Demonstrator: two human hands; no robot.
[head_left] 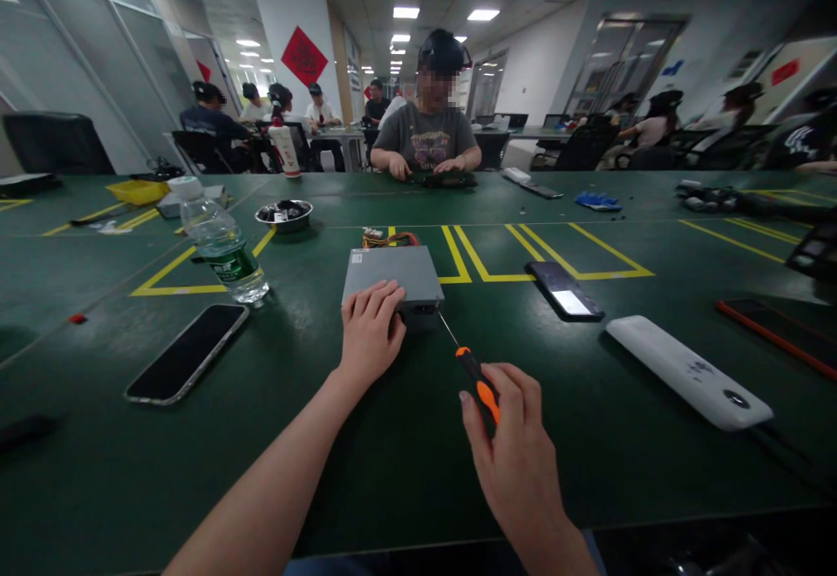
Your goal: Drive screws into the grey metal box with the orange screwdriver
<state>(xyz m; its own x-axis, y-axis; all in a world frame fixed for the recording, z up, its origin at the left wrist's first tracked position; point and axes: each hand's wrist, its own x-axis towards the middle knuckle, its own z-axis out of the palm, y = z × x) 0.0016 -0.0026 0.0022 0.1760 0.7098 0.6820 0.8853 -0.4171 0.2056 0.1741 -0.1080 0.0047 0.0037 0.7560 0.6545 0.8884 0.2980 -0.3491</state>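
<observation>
Metal box (398, 267) set on the green surface (405, 489), straight ahead, with bundled cables (396, 239) seen at its far side. Box is steadied by the left grip (371, 332): fingers laid flat on top at the near left edge, thumb dropped by the near face; whether anything is truly pinched cannot be told. Screwdriver (472, 371) is held in the right grip (523, 437), narrowed around the black-and-orange handle between thumb and fingers. Tip is pointed at the near face, by its right corner; contact with a screw cannot be made out.

For good work here, the shaft should be lined up square to the screw head, since a slanted tip would likely slip. The tip should be seated fully before any turning, with steady forward push applied. Box should be pressed down and braced against that push, as sliding seems likely on a smooth top. Left thumb is best kept clear of the tip's path. Phone (563, 290) and white device (686, 371) are lying off to the right; elbow room looks sufficient.
</observation>
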